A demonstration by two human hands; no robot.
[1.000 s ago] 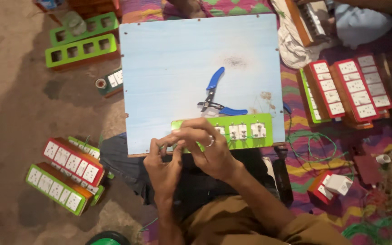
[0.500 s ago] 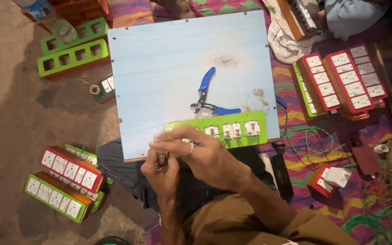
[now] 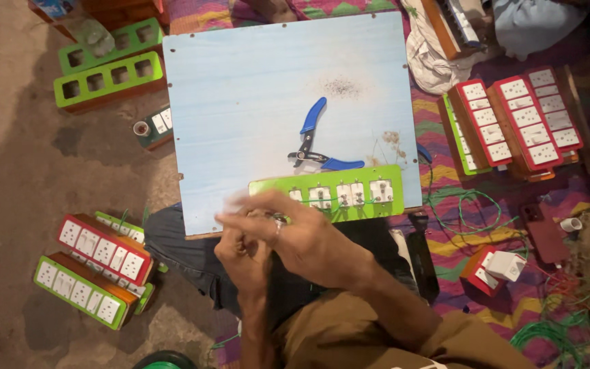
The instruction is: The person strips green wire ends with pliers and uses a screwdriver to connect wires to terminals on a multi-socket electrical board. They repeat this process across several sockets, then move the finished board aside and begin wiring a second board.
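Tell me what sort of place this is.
Likely an informal floor workshop for assembling electrical switchboards: a green switch panel and blue-handled pliers on a pale board, finished red-faced boards stacked nearby.

Fingertips of the right hand motion-blurred just below the green switch plate; anything pinched there too small to tell. Plate's left end hidden behind that hand, left hand partly covered beneath it.
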